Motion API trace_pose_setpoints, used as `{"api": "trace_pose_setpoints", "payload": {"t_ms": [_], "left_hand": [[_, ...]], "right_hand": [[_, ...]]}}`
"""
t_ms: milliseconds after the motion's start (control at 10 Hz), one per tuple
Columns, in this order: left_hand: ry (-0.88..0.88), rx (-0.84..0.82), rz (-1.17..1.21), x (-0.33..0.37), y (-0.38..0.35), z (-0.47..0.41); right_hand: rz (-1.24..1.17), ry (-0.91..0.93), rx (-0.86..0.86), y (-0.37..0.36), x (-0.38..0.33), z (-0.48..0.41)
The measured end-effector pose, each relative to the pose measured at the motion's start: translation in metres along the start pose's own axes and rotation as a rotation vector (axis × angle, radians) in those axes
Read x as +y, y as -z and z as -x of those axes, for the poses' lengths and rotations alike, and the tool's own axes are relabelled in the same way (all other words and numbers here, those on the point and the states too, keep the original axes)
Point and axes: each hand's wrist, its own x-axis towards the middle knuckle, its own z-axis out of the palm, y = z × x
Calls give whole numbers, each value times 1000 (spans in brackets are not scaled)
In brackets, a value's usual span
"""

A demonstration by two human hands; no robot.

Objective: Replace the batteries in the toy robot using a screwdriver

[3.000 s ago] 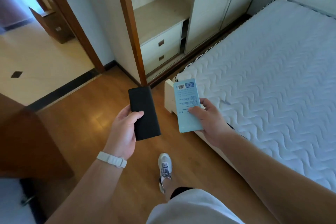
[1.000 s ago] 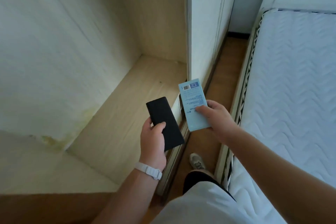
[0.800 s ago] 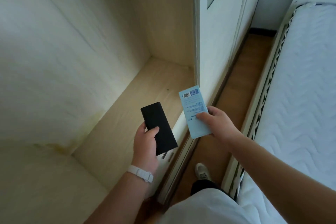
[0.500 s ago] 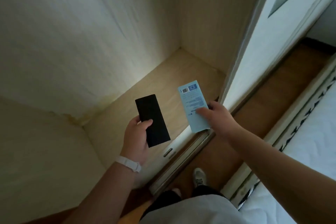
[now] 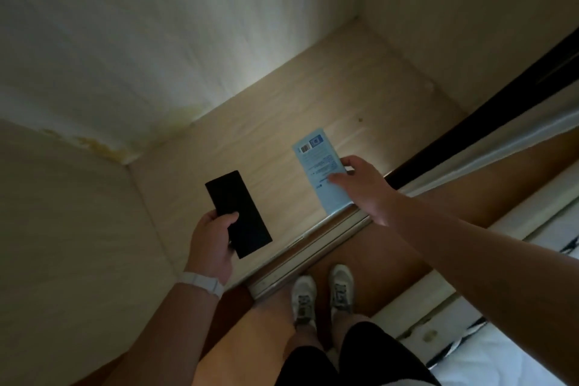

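My left hand [image 5: 213, 241] grips the flat black case [image 5: 238, 213], my right hand [image 5: 363, 188] pinches the pale blue pack [image 5: 322, 175] over the wardrobe shelf [image 5: 360, 88], no toy robot or screwdriver in view, so I'd set both down flat, well back from the front edge.

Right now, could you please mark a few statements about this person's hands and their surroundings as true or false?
1. The left hand holds a black flat case. True.
2. The right hand is empty. False: it grips a light blue pack.
3. A white band sits on the left wrist. True.
4. The white shoes stand on the wardrobe shelf. False: they stand on the wooden floor in front of it.
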Motion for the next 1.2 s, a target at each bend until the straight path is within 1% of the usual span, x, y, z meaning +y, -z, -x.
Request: {"api": "trace_pose_setpoints", "payload": {"t_ms": [200, 400, 600, 700, 800, 900, 1000, 1100, 1200], "left_hand": [[59, 46, -71, -34, -21, -83], [84, 65, -82, -61, -40, -162], [53, 72, -76, -64, -49, -206], [21, 98, -138, -63, -53, -215], [-101, 199, -329, -67, -58, -215], [-184, 287, -468, -66, -61, -214], [-169, 334, -542, -67, -61, -216], [-146, 347, -550, -65, -62, -214], [-181, 346, -500, -59, -64, -197]], "right_hand": [[105, 6, -12, -35, 36, -81], [144, 26, 3, -70, 73, -158], [174, 63, -8, -85, 85, -198], [308, 125, 22, -85, 83, -207], [511, 202, 103, -82, 84, -210], [609, 156, 152, -78, 85, -212], [633, 150, 154, -76, 84, -213], [611, 165, 125, -73, 81, -208], [618, 215, 128, -64, 79, -195]]}}
